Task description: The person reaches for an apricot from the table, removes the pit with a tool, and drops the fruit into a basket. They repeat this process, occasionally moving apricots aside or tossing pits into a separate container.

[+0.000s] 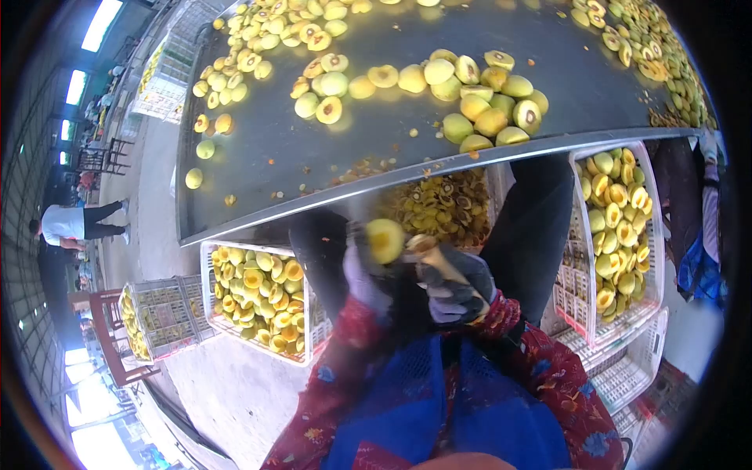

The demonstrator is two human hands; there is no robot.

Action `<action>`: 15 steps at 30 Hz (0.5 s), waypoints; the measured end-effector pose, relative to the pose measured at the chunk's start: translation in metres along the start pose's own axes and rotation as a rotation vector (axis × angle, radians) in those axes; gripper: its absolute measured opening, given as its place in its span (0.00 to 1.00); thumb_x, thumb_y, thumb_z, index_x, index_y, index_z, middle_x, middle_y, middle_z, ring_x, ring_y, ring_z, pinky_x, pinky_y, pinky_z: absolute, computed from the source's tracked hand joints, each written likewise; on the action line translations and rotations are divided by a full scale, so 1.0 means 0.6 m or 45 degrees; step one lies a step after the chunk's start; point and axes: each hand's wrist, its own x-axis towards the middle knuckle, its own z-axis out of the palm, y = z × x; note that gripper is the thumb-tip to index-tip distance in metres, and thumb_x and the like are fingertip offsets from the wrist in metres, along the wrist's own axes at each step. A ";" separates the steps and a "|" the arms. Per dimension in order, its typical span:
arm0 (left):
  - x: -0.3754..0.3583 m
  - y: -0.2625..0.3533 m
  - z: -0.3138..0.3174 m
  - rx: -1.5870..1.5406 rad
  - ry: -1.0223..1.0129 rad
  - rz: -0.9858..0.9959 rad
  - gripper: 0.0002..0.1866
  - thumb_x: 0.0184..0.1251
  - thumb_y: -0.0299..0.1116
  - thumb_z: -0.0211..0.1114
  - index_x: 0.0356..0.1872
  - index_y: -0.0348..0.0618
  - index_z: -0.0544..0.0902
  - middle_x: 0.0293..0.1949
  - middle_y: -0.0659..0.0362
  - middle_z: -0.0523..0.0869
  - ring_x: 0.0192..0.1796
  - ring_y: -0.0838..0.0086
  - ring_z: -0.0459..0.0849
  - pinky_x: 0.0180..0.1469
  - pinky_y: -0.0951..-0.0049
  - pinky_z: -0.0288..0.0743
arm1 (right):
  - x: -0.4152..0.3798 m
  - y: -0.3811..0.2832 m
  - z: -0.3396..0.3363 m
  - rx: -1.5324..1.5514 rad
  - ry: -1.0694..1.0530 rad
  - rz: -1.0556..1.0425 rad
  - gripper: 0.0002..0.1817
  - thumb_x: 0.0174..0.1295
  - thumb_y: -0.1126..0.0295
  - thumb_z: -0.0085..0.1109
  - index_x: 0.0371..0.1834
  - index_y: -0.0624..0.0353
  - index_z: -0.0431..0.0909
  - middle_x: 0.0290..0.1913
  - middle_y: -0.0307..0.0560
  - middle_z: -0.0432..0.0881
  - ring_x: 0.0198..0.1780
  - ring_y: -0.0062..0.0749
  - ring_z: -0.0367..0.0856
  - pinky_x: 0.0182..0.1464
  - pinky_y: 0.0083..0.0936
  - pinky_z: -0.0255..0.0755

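Observation:
My left hand (365, 276), gloved and blurred by motion, is closed on a yellow peach half (385, 240), its cut face toward me. In my gloved right hand (456, 288) is a tool with a pale wooden handle (448, 265). The tool's tip is close to the peach half, with something brownish at it; the blur hides whether they touch. Both hands are in front of my lap, below the metal table's edge. Beyond them, between my knees, lies a heap of brown and yellow pit scraps (442, 205).
The metal table (376, 168) carries several whole and halved peaches (489, 102), with more at its far side. A crate of hollowed halves (262, 296) stands left, another crate (615, 227) right on stacked crates. A co-worker's sleeve (710, 196) shows far right; a person (66, 225) stands far left.

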 end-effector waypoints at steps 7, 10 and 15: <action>0.001 0.175 -0.221 2.940 0.885 0.733 0.27 0.61 0.48 0.59 0.53 0.37 0.73 0.54 0.41 0.75 0.55 0.50 0.76 0.52 0.54 0.72 | -0.010 -0.088 -0.071 -0.099 0.235 0.045 0.25 0.71 0.51 0.39 0.45 0.65 0.73 0.19 0.38 0.70 0.12 0.21 0.63 0.21 0.20 0.61; 0.091 0.227 -0.132 2.527 0.442 0.815 0.25 0.63 0.48 0.56 0.51 0.35 0.75 0.53 0.41 0.75 0.54 0.52 0.76 0.54 0.57 0.71 | -0.007 -0.095 -0.099 -0.305 0.470 -0.062 0.23 0.70 0.52 0.43 0.45 0.64 0.74 0.19 0.39 0.70 0.13 0.22 0.64 0.21 0.21 0.61; 0.347 0.203 0.082 2.679 0.143 0.868 0.26 0.60 0.49 0.57 0.50 0.36 0.75 0.46 0.46 0.80 0.53 0.53 0.77 0.55 0.60 0.71 | -0.022 -0.072 -0.031 -0.504 0.526 -0.184 0.16 0.69 0.56 0.49 0.39 0.60 0.74 0.18 0.39 0.71 0.14 0.23 0.66 0.21 0.23 0.63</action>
